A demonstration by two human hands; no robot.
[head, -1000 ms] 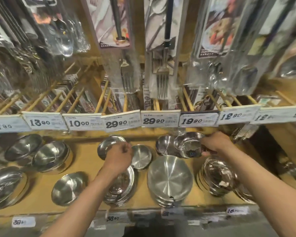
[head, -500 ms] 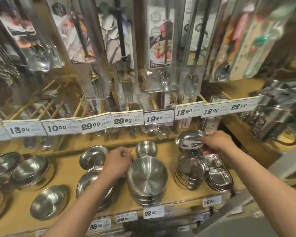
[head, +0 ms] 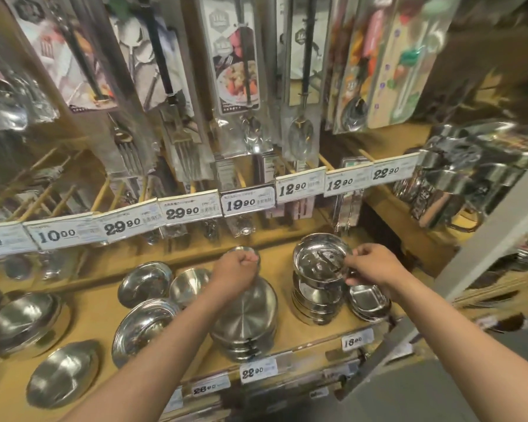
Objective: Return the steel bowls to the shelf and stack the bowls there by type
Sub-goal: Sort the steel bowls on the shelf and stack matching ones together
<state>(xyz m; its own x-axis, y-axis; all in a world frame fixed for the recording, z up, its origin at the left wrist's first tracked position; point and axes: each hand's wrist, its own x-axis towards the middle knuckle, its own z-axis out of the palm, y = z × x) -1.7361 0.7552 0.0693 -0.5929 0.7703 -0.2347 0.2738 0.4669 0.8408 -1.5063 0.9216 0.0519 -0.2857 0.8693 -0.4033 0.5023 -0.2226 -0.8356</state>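
A wooden shelf [head: 83, 306] in a shop aisle, as I watch from the head camera: steel bowls lie across it in loose groups under a rail of price tags [head: 191, 208], with packaged forks and spoons [head: 238, 71] hanging above.

Front and centre stands a stack of wide, flat-bottomed bowls [head: 246, 324], the broadest pile in view, and probably the heaviest if lifted whole.

To its right rises a taller stack of small deep bowls [head: 316, 303]. My right hand [head: 375, 266] pinches the rim of the top bowl [head: 319, 263], fingers [head: 352, 280] clamped on the near edge; the bowl sits on or just above the stack, which I cannot tell.

My left hand [head: 237, 269] is curled in a fist at the rim of a little bowl [head: 241, 251] near the back of the shelf; whether it grips that rim I cannot tell.

I judge these bowls stiff, light singly, and slick: polished steel gives poor purchase on the wall, so the rolled rim is the place to hold, thumb inside. They will not break, but a tilted one may slide off its stack and clatter.

Right of the tall stack lie shallow divided trays [head: 368, 300].
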